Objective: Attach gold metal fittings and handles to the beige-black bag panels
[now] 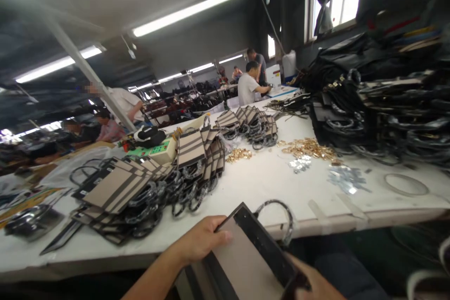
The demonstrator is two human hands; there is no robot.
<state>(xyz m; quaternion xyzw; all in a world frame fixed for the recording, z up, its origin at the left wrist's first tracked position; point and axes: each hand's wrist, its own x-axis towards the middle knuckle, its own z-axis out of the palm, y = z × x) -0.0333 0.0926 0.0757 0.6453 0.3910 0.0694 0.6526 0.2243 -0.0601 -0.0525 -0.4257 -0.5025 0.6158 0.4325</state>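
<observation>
Your left hand [206, 240] grips the striped bag piece [248, 255] along its left edge; your right hand [311, 280] holds its right side, at the near edge of the worktop [242, 192].

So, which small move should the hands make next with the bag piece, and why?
Perhaps draw the bag piece slightly back from the white table: its looped handle sticks out across the near edge in this view and might catch. The left hand grips one side and the right hand holds the other, so this seems manageable.
</observation>
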